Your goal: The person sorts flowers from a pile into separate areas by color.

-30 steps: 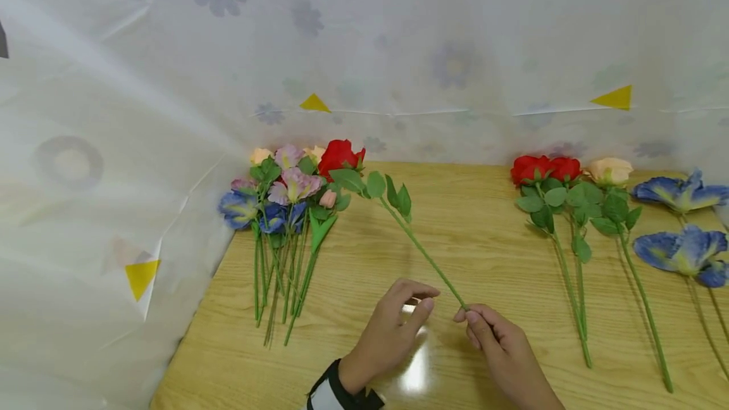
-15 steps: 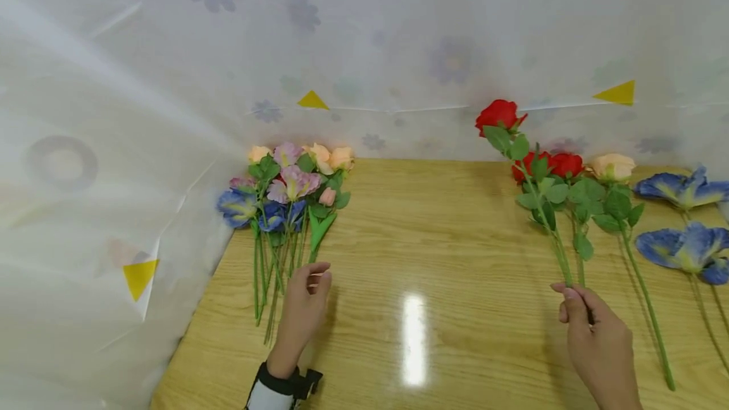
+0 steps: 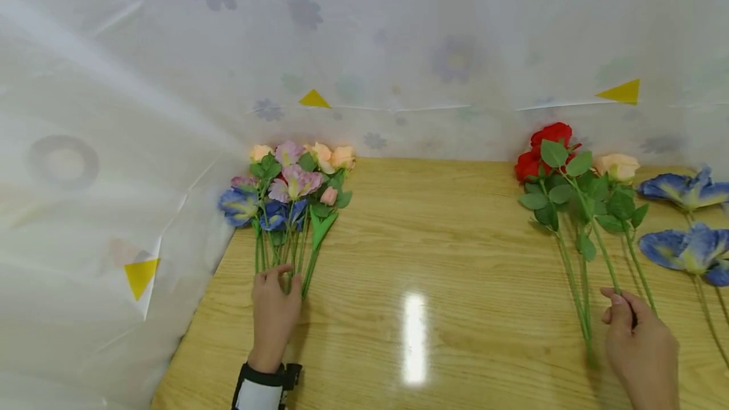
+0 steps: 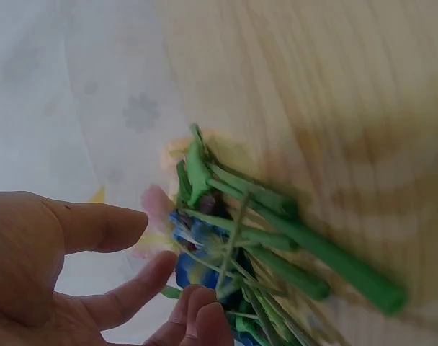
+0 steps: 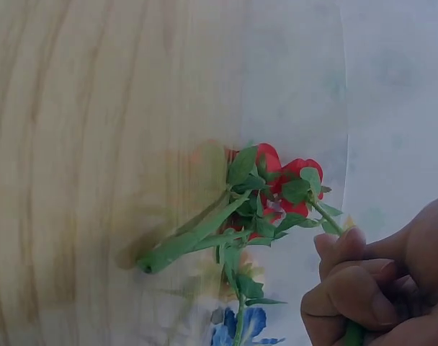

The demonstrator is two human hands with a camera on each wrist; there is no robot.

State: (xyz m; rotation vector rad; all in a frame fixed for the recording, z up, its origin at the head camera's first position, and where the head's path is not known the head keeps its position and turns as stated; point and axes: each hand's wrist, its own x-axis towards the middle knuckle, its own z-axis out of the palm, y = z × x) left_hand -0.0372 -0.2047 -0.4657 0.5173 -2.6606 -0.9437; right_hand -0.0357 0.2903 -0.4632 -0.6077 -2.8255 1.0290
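My right hand [image 3: 643,340] pinches the green stem of a red artificial rose [image 3: 551,135] between thumb and fingers. The bloom and leaves of this rose overlap other red roses [image 3: 528,166] at the right of the table; in the right wrist view the held rose [image 5: 303,171] leads up and away from my curled fingers. On the left, my left hand [image 3: 276,312] hovers at the stems of a mixed flower bunch [image 3: 296,182]. Its thumb and fingers are spread in the left wrist view, apart from the thick green stems [image 4: 341,263], gripping nothing.
A peach rose [image 3: 617,166] and blue irises [image 3: 686,248] lie to the right of the red roses. Floral-patterned plastic sheeting [image 3: 387,37] stands behind and left of the wooden table [image 3: 421,239]. Yellow triangles [image 3: 314,99] mark the sheeting.
My right hand has carried the red rose from the left bunch over to the roses on the right and lowered it there. My left hand has moved left to the bunch's stems.
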